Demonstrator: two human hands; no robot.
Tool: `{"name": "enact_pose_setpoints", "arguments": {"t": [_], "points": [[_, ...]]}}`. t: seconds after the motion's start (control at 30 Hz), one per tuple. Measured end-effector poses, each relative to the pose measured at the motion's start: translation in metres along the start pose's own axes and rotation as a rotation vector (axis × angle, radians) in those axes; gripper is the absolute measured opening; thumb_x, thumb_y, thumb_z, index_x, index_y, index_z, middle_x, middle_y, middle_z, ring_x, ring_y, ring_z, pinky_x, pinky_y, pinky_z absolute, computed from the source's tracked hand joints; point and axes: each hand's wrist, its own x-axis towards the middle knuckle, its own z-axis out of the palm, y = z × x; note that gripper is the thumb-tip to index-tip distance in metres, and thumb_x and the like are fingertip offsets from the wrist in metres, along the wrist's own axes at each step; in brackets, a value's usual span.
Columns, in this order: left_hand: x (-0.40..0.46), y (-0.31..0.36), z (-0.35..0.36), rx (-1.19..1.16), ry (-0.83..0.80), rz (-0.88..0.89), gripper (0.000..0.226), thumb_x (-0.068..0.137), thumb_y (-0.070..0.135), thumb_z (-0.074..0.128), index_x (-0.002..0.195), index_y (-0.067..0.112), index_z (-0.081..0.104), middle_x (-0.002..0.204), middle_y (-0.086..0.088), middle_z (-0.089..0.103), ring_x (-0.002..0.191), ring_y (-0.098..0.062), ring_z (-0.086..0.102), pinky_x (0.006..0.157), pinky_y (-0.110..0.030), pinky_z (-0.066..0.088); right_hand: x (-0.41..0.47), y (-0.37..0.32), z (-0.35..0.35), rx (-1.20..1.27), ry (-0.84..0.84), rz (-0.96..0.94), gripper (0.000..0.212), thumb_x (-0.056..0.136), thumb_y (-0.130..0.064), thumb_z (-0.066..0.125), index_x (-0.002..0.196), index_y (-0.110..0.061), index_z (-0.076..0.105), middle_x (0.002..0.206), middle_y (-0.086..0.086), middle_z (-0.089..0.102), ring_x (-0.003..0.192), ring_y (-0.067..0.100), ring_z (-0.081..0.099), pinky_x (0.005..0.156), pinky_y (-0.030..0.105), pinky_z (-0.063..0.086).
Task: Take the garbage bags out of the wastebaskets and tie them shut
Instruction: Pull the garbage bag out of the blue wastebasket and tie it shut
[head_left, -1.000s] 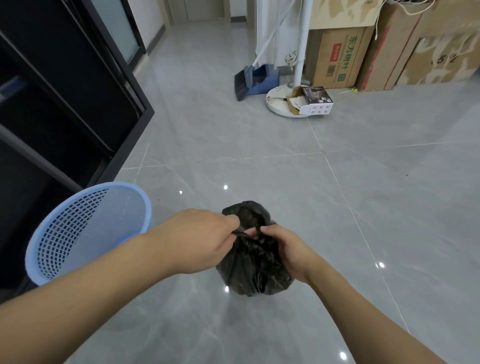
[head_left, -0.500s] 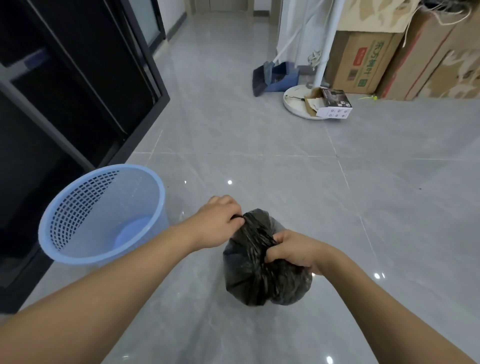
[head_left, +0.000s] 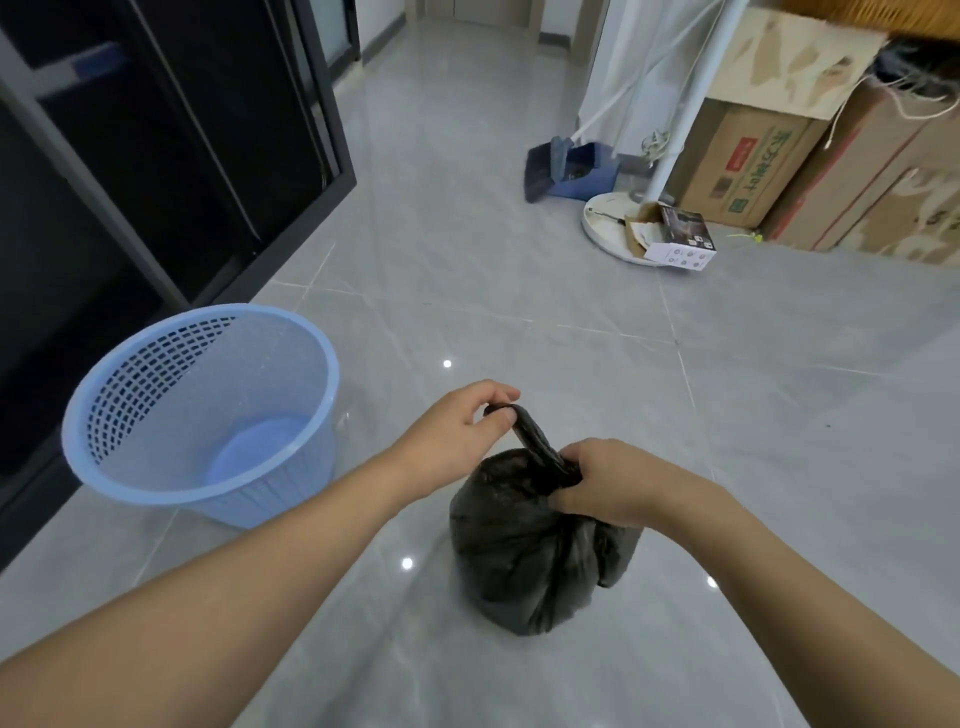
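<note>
Garbage bag (head_left: 524, 551) neck clenched in right hand (head_left: 605, 480) grip, left hand (head_left: 457, 431) pinching twisted end

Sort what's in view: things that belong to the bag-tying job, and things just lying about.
Job: black bag, left hand pulling its twisted end, right hand gripping its neck, blue wastebasket.

Lying about: dustpan, small box, cardboard boxes, stand base.

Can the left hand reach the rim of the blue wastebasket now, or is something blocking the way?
Probably yes for reach: the blue wastebasket stands apart on the floor to the left hand's side, nothing between them. But that hand pinches the black garbage bag's twisted neck, so it must release first.
</note>
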Motion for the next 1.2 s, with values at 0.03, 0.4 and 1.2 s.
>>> {"name": "enact_pose_setpoints", "arguments": {"t": [0.03,0.4,1.2], "points": [[0.000,0.001,0.001,-0.014,0.004,-0.003,0.017,0.097,0.022,0.054,0.085,0.033,0.059,0.123,0.016,0.061,0.119,-0.003,0.052,0.103,-0.023,0.035,-0.002,-0.002,-0.001,-0.125,0.043,-0.022,0.007,0.076,-0.035,0.055,0.075,-0.027,0.055,0.076,-0.007,0.059,0.077,0.017,0.059,0.063,0.032,0.050],[-0.008,0.002,0.024,-0.244,0.080,0.003,0.015,0.101,0.021,0.042,0.093,0.015,0.054,0.083,-0.001,0.073,0.088,-0.014,0.070,0.092,-0.040,0.051,-0.031,0.014,0.016,-0.637,0.935,-0.344,0.016,0.063,-0.007,0.076,0.071,-0.011,0.062,0.077,0.007,0.057,0.062,0.028,0.049,0.055,0.034,0.042],[-0.033,-0.001,0.045,0.229,-0.237,-0.195,0.035,0.067,0.059,0.056,0.096,0.043,0.046,0.103,0.021,0.041,0.104,-0.012,0.040,0.091,-0.034,0.034,-0.031,0.018,-0.013,0.469,0.162,0.199,0.025,0.078,-0.025,0.066,0.074,0.000,0.062,0.065,0.000,0.054,0.054,0.013,0.049,0.052,0.023,0.038]]}}
